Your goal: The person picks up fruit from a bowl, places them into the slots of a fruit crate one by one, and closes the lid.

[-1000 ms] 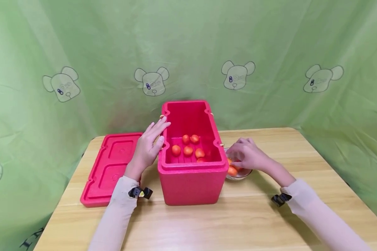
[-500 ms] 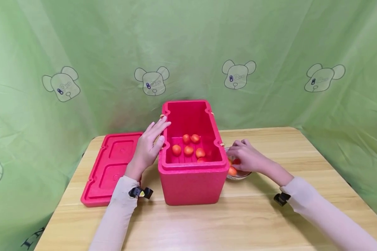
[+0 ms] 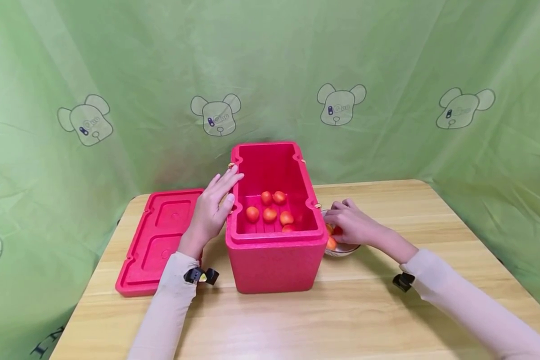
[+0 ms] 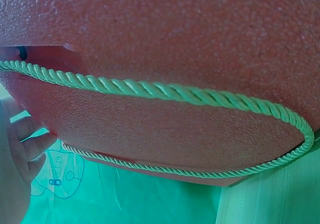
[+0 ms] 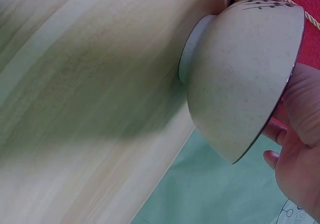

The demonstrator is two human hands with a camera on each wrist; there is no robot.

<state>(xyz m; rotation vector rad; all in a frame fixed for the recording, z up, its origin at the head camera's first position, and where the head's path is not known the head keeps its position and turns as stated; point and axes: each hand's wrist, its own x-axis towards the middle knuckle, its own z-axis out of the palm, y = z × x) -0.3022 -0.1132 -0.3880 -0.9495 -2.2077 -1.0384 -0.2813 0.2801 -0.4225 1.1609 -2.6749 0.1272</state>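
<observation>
My left hand (image 3: 211,207) rests against the left rim of an open red foam box (image 3: 276,265), its fingers fairly straight. Several small orange-red fruits (image 3: 270,215), looking like cherry tomatoes, lie on the box floor. To the right of the box stands a pale ceramic bowl (image 5: 245,74) with more of these fruits (image 3: 331,243) in it. My right hand (image 3: 353,225) reaches over the bowl's rim with bent fingers among the fruits. Its fingertips are hidden inside the bowl, so I cannot tell whether they grip a fruit.
A red lid (image 3: 162,240) lies flat on the wooden table (image 3: 387,310), left of the box. Twisted cord (image 4: 175,92) runs along the box's side. Behind the table hangs a green curtain (image 3: 274,65) with bear-head prints.
My right hand shifts slightly within the bowl, covering some fruits. The left hand stays at the box rim, and the fruits in the box keep their places.
</observation>
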